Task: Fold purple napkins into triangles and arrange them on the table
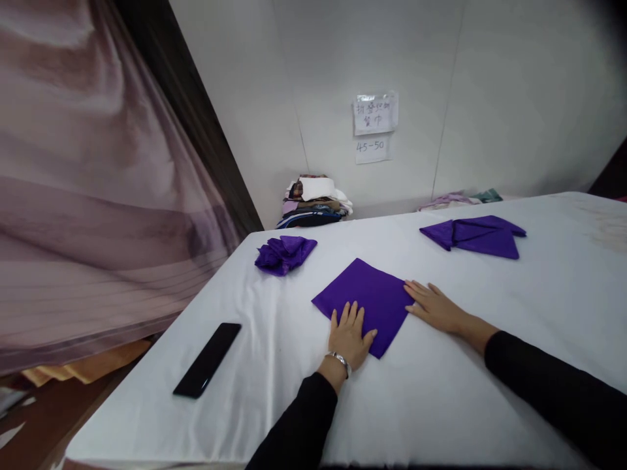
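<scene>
Purple napkin (369,294) mid-tbl (284,391), a flat diamond, unshaped yet; far-L bunched napkin (285,254) & far-R folded napkin (482,238) look shaped. L hand (349,339) flat on its near side, fingers a bit apart; R hand (434,305) flat at R corner, ditto, gripping nothing.

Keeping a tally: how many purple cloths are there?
3: the flat cloth, center; the bunched cloth, back left; the folded cloth, back right. Folds could hide more.

We see a smooth, matt cloth square (375,287); left of it, a glossy phone (208,360); beneath it, a satiny fabric tablecloth (416,398).
</scene>
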Available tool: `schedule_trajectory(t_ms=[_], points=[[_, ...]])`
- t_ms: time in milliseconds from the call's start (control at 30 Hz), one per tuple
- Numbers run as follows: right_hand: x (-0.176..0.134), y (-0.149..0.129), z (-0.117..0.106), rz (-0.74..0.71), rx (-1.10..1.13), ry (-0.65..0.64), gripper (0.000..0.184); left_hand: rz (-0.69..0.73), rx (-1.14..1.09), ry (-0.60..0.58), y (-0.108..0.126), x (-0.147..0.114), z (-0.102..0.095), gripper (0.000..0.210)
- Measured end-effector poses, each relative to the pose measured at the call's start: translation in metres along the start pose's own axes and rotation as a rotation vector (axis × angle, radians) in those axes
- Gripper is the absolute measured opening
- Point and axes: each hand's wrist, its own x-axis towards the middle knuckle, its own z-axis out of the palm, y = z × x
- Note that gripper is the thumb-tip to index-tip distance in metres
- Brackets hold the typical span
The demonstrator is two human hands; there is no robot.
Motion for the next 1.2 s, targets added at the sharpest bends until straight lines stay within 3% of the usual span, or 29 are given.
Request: schedule_trajectory(t_ms=[167, 300, 400, 500, 633, 767, 933, 1200], points=[[-0.005, 0.011, -0.003, 0.047, -0.008, -0.036, 0.072, -0.036, -0.050, -0.035, -0.008, 0.008, -0.011, 0.063], [0.005, -0.005, -0.011, 0.040, 0.010, -0.008, 0.072, -0.152, 0.046, 0.096, -0.026, 0.025, -0.022, 0.062], [0.024, -0.033, -0.017, -0.075, 0.032, 0.022, 0.069, -0.258, 0.089, 0.120, -0.037, 0.034, -0.021, 0.063], [0.050, -0.074, -0.019, -0.218, 0.086, -0.017, 0.071, -0.319, 0.064, 0.056, -0.041, 0.035, -0.014, 0.064], [0.090, -0.126, -0.014, -0.366, 0.165, -0.096, 0.072, -0.300, 0.071, 0.009, -0.043, 0.033, -0.006, 0.060], [0.125, -0.151, -0.007, -0.434, 0.230, -0.184, 0.072, -0.270, 0.071, 0.057, -0.045, 0.034, -0.003, 0.061], [0.151, -0.139, 0.004, -0.385, 0.222, -0.195, 0.070, -0.303, 0.039, 0.055, -0.045, 0.035, -0.002, 0.065], [0.168, -0.084, 0.010, -0.182, 0.099, -0.059, 0.068, -0.301, 0.045, 0.042, -0.045, 0.035, -0.002, 0.069]])
